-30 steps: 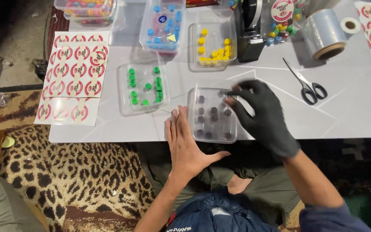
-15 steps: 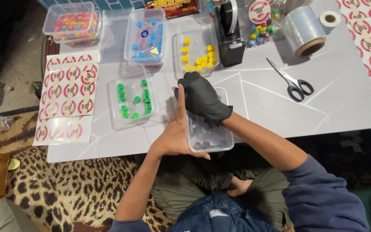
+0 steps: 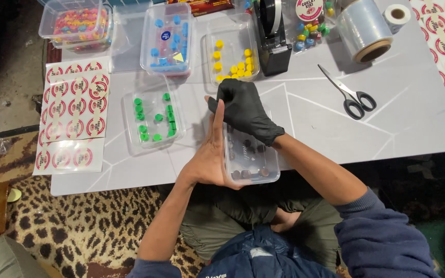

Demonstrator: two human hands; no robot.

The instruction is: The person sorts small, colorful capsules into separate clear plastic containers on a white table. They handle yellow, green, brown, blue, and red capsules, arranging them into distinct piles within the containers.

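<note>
A clear plastic box with several dark round pieces inside lies at the near edge of the grey table. My bare left hand presses flat against the box's left side, fingers pointing away from me. My right hand, in a black glove, rests on the box's far end with its fingers curled over it. A clear box of green pieces sits just left of my left hand. A clear box of yellow pieces stands right behind my gloved hand.
Farther back are a box of blue pieces, a tub of mixed-colour pieces, a black tape dispenser and a clear film roll. Scissors lie at the right. Round-sticker sheets lie at the left and right edges.
My left hand moved from below the box to press along its left side. My gloved right hand shifted to the box's far end. The box now overhangs the table's near edge more.
</note>
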